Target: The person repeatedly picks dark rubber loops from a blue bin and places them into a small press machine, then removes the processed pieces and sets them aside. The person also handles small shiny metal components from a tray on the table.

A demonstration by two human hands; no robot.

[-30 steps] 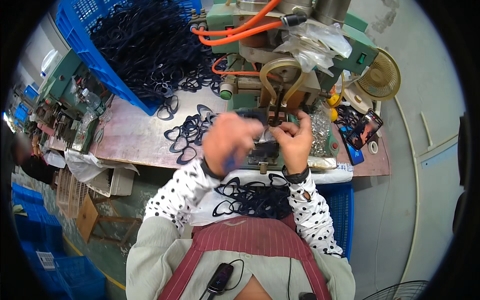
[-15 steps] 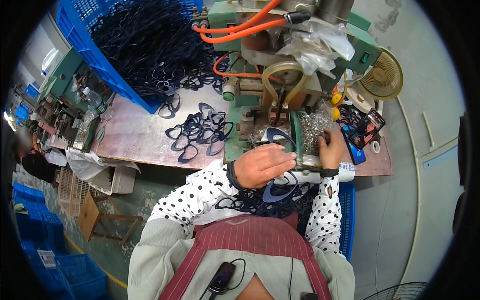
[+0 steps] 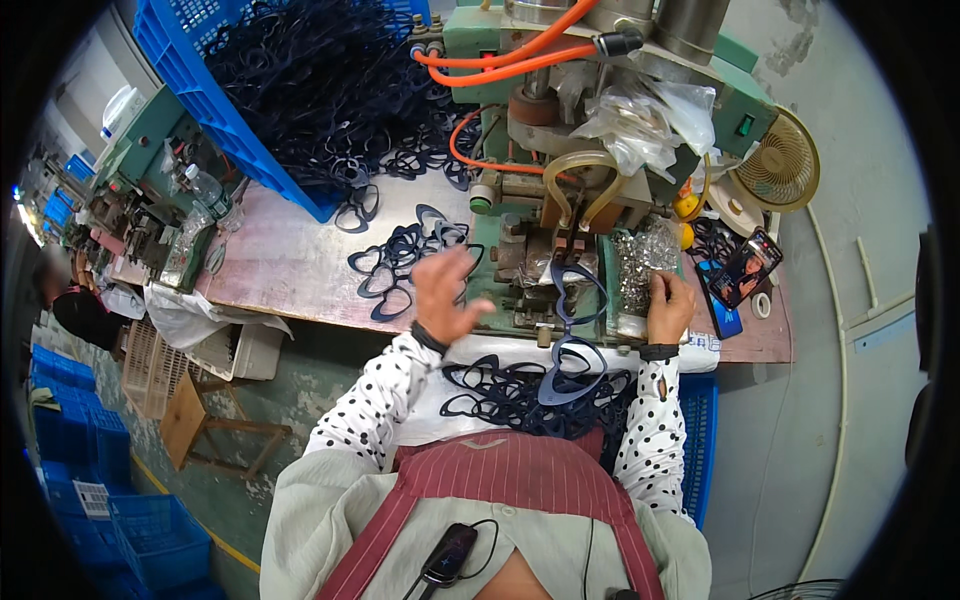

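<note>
- Here, in the head view, a person in polka-dot sleeves and a striped apron sits at a workbench (image 3: 290, 270), both forearms coming up from the lower edge.
- The left hand (image 3: 448, 296) is raised, fingers spread and loose, grasping nothing.
- Just left of that hand, a small heap of dark heart-shaped frames (image 3: 400, 265) lies on the bench; the fingertips are near the heap, but contact cannot be told.
- Right of the left hand stands a green press (image 3: 560, 130), with orange hoses (image 3: 500, 70) looping above it.
- One heart frame (image 3: 578, 295) sits in the press, between the two hands.
- Directly below it, nearer the body, a second heart frame (image 3: 570, 372) hangs point-down over the bench edge.
- The right hand (image 3: 668, 308) rests at the right side of the press, fingers curled at a tray of small shiny metal parts (image 3: 640, 265); whether it pinches a part cannot be told.
- Right of that hand lie a phone (image 3: 748, 268) and a roll of tape (image 3: 762, 304).
- Below both hands, a pile of finished frames (image 3: 500, 395) lies in the lap.
- Far above the left hand, a blue crate (image 3: 210, 110) brims with more frames.
- Up and right of the right hand stands a small fan (image 3: 780, 172).
</note>
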